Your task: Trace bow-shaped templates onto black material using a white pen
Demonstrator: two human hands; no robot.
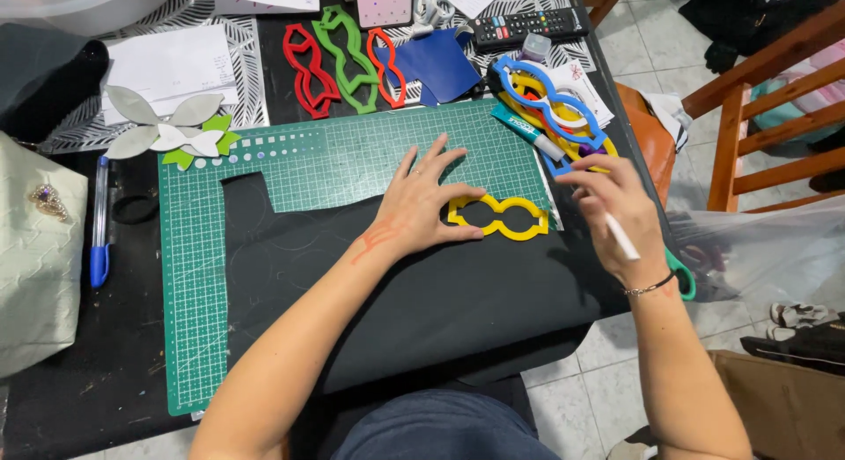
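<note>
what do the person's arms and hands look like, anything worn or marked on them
Both forearms are bare, with no sleeves and no gloves. The left hand has a reddish branching drawn mark running from the wrist onto its back. The right hand has a thin dark bracelet around the wrist. No rings or watch can be seen on either hand.

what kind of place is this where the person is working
Probably a craft table at home. A green cutting mat covers it, coloured plastic stencils lie about, the left hand presses a yellow stencil onto black sheet, and a TV remote sits nearby.
</note>
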